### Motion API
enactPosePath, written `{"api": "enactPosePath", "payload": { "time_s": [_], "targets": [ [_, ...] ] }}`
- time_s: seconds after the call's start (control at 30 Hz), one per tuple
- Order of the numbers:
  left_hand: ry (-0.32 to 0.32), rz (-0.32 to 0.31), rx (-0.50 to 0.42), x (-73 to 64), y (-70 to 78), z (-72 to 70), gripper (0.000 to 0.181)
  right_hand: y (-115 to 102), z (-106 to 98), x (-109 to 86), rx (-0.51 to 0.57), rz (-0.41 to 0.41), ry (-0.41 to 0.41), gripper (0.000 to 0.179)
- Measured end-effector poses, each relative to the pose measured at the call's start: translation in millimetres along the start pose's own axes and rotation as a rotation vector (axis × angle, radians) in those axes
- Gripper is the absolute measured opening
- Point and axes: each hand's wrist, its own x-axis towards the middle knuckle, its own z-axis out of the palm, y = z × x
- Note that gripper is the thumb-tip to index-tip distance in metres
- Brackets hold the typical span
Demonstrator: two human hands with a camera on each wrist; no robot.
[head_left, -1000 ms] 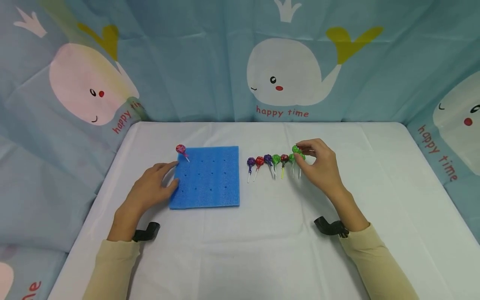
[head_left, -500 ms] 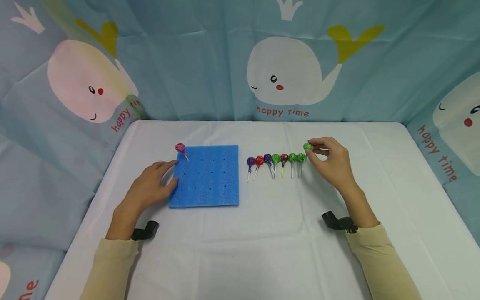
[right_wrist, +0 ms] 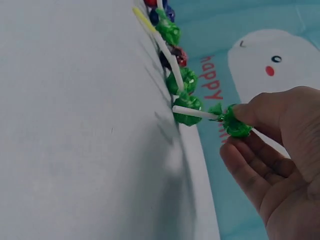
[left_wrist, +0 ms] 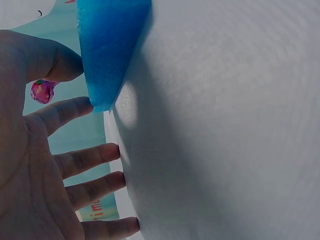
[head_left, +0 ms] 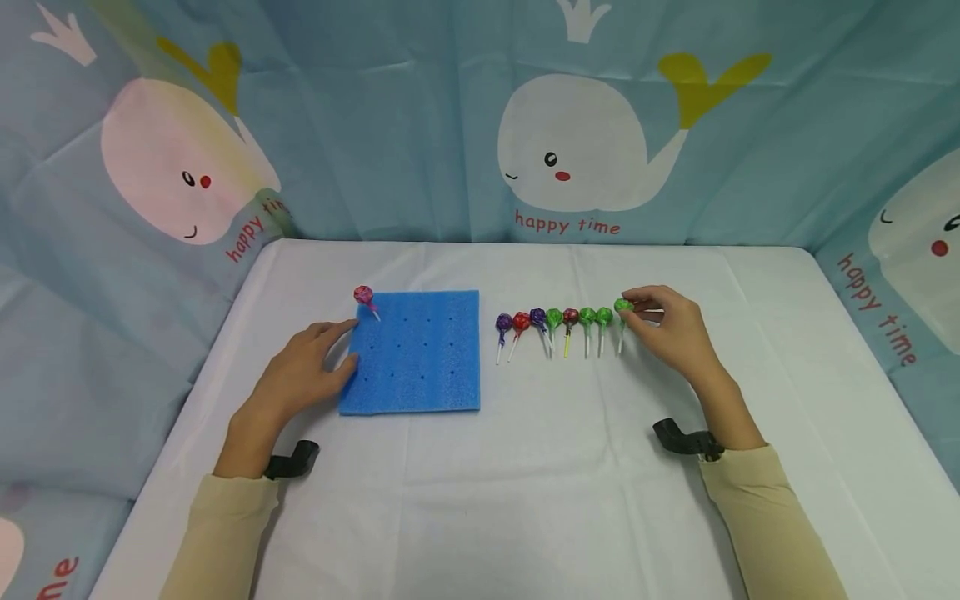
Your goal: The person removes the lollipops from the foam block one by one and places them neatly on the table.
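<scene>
Between thumb and fingertips, my right hand (head_left: 670, 327) pinches the wrapped head of a green lollipop (right_wrist: 235, 121). Its white stick points away from the fingers in the right wrist view. That lollipop is at the right end of a row of lollipops with purple, red and green wrappers, just beside another green lollipop (head_left: 603, 317). My left hand (head_left: 300, 371) is at the left edge of a blue foam board (head_left: 442, 392) dotted with small holes, thumb and index fingertips right at the edge. A pink lollipop (head_left: 363, 295) stands tilted in the board's far left corner.
A white cloth covers the table (head_left: 480, 508). Behind it hangs a blue curtain (head_left: 390, 150) printed with whales. A black wrist mount (head_left: 294, 460) sticks out from the left wrist, and a similar mount (head_left: 678, 437) from the right.
My right hand has moved right with the green lollipop, from over the row to its right end, and then slightly lower. The left hand stays at the board's edge.
</scene>
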Motion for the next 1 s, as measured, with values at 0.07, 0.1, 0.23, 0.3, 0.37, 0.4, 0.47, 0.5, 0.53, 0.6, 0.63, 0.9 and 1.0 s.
{"api": "enactPosePath", "payload": {
  "time_s": [0.07,0.1,0.23,0.3,0.37,0.4,0.47,0.5,0.53,0.6,0.63,0.9,1.0],
  "targets": [
    [-0.003,0.002,0.000,0.4,0.0,-0.8,0.064,1,0,0.3,0.011,0.007,-0.005,0.029],
    [-0.005,0.002,0.000,0.5,0.0,-1.2,0.065,2,-1,0.6,0.011,0.008,-0.007,0.029],
    [0.000,0.007,0.005,1.2,-1.3,-2.5,0.065,4,-1,2.0,-0.036,0.017,-0.034,0.027],
    [0.002,0.008,0.006,1.4,-1.6,-3.2,0.065,7,0,3.1,-0.079,0.031,-0.058,0.027],
    [0.004,0.007,0.006,1.4,-2.0,-3.6,0.064,9,1,4.1,-0.113,0.045,-0.079,0.027],
    [0.005,0.007,0.007,1.3,-1.9,-3.8,0.064,9,2,4.5,-0.123,0.051,-0.086,0.027],
    [0.004,0.002,0.002,0.9,-1.9,-3.7,0.064,11,3,4.7,-0.132,0.056,-0.093,0.028],
    [0.003,0.000,0.001,0.7,-2.0,-3.4,0.064,12,4,4.5,-0.135,0.058,-0.092,0.028],
    [0.002,0.000,-0.001,0.5,-2.1,-3.0,0.064,12,5,4.0,-0.136,0.062,-0.090,0.028],
    [-0.001,0.002,-0.001,0.1,-2.3,-1.7,0.064,14,6,2.4,-0.136,0.066,-0.087,0.028],
    [-0.002,0.005,-0.001,0.2,-2.9,-1.0,0.064,14,7,1.3,-0.137,0.068,-0.085,0.027],
    [0.003,0.014,0.002,0.1,-1.9,1.8,0.063,16,10,-3.1,-0.139,0.043,-0.050,0.025],
    [0.003,0.011,0.007,0.4,-2.1,2.4,0.063,16,11,-2.5,-0.146,0.031,-0.040,0.024]
  ]
}}
